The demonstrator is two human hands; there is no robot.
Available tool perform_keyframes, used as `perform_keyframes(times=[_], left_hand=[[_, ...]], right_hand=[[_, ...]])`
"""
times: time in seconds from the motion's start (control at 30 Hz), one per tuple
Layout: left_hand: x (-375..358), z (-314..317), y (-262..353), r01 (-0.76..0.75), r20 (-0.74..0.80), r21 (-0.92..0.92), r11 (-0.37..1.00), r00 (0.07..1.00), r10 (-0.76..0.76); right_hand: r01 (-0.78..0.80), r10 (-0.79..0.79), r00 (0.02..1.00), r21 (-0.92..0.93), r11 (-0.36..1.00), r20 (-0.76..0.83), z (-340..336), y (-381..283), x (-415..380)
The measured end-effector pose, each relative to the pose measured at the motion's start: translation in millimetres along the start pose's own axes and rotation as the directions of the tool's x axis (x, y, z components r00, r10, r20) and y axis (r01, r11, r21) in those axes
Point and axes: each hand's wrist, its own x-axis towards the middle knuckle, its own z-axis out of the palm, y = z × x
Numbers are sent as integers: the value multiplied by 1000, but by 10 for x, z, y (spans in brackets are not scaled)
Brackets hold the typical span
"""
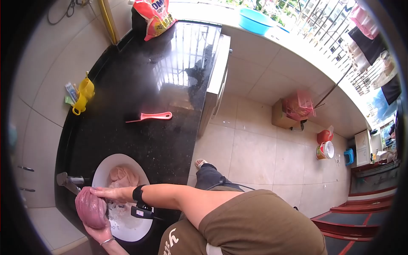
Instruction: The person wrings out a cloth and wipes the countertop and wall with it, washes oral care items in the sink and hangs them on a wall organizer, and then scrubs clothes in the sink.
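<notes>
A wet, bunched mauve-pink cloth [91,208] is held between my two hands beside the faucet [70,180]. My left hand [100,233], with a bracelet at its wrist, cups the cloth from below. From the upper side my right hand [109,193] presses on it with extended fingers; a black strap circles that wrist. Under my right arm is the white washbasin [142,174], with water and a pale peach cloth [123,176] inside. What exact garment the mauve-pink cloth is cannot be made out.
On the black counter [170,140] lies a pink-handled brush [155,116]. Yellow cups [86,89] stand along the wall, and a red detergent bag [155,19] sits at the far end. A box with a pink basket [297,106] and a bucket [325,150] are on the floor.
</notes>
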Motion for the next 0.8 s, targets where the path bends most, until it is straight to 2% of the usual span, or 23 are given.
perform_keyframes(times=[0.03,0.07,0.1,0.17,0.2,0.23,0.27,0.3,0.33,0.37,0.4,0.43,0.47,0.53,0.57,0.6,0.63,0.67,0.7,0.73,0.77,0.8], left_hand=[[108,-127,-19,3,6,3,1000,1000,-3],[268,-394,-86,-187,129,218,958,978,161],[300,-515,-172,-272,203,291,917,954,219],[358,-752,-342,-454,347,395,799,879,328],[334,-796,-342,-134,362,217,967,931,48],[202,-734,-343,224,419,42,974,881,-221],[59,-702,-401,317,360,-16,948,887,-290],[-171,-466,-506,394,305,-93,914,885,-350],[-249,-340,-508,465,230,-330,821,883,-408],[-110,-437,-532,377,202,-383,843,925,-322],[-4,-471,-576,281,237,-309,909,948,-213],[141,-526,-612,78,225,-238,968,974,-23],[229,-501,-610,129,249,-225,966,966,-71],[239,-376,-508,159,258,-223,962,961,-99],[124,-184,-444,97,218,-177,979,974,-57],[176,-187,-397,-89,253,-75,993,962,105],[-17,-3,-341,-163,140,-74,984,975,173],[187,-148,-321,-368,60,-10,930,928,368],[13,15,-338,-612,119,70,788,789,603],[13,92,-330,-776,194,191,602,631,751],[18,160,-315,-886,304,280,370,448,841],[-78,243,-295,-887,308,284,363,443,842]], right_hand=[[-35,37,999,65,997,-35,99,87,-40],[-120,73,985,314,942,160,165,111,-16],[-239,51,935,519,821,351,211,81,-11],[-215,17,944,574,790,331,260,-94,-83],[-54,-33,984,478,876,172,264,-176,-100],[86,-102,994,352,932,26,294,-242,-116],[159,-151,987,265,951,-49,338,-313,-158],[171,-171,985,137,976,-14,366,-342,-192],[255,-255,967,-5,967,29,376,-297,-172],[338,-328,940,-134,931,92,427,-231,-158],[393,-395,918,-157,906,18,545,-235,-273],[358,-349,933,-135,924,89,593,-303,-371],[349,-334,936,-174,921,110,608,-286,-334],[290,-292,956,-107,951,-1,603,-358,-296],[233,-235,971,-34,972,-54,570,-406,-285],[145,-135,985,85,986,-109,582,-511,-319],[115,-94,986,156,981,-140,571,-553,-299],[107,-76,985,203,973,-155,557,-560,-243],[58,-41,996,228,972,-77,539,-623,-226],[12,6,997,234,972,-76,550,-623,-150],[-21,41,996,236,971,-80,544,-638,-69],[-20,39,996,242,970,-75,543,-626,24]])
